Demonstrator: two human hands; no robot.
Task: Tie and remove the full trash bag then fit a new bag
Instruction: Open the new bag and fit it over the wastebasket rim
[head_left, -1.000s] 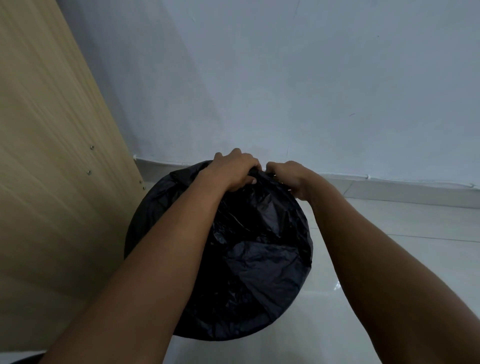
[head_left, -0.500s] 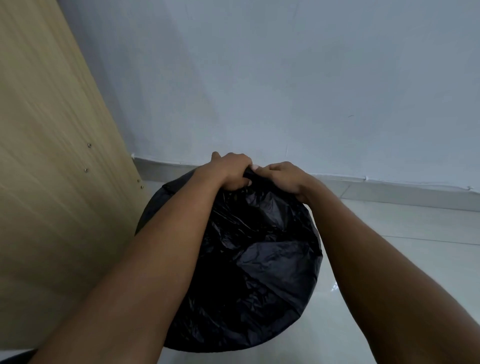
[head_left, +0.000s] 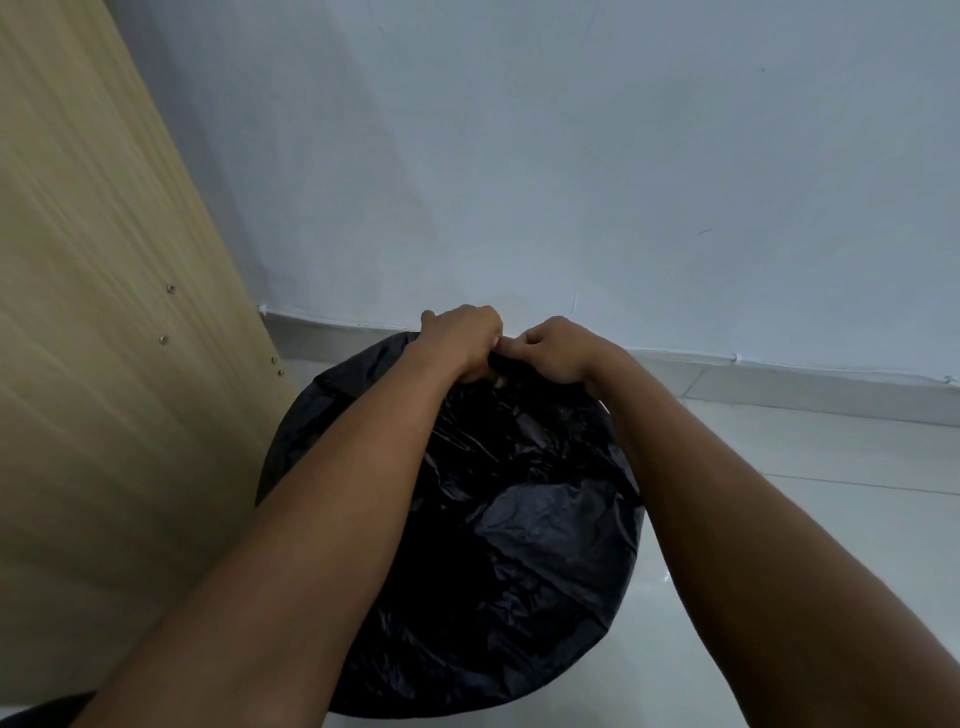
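A black trash bag (head_left: 524, 545) fills a round bin on the floor below me, its crinkled plastic covering the whole opening. The bin itself is hidden under the bag. My left hand (head_left: 462, 340) grips a bunch of the bag's plastic at the far rim. My right hand (head_left: 553, 348) clutches the same gathered plastic right beside it, knuckles almost touching the left hand. Both forearms reach over the bag from the near side.
A light wooden panel (head_left: 104, 338) stands close on the left, nearly touching the bag. A pale wall (head_left: 571, 156) rises just behind the bin, with a skirting strip (head_left: 779, 371) at its foot. Glossy white floor tiles (head_left: 831, 519) extend to the right.
My two hands have drawn closer together at the far rim, bunching the bag's plastic between them. The view has shifted slightly.
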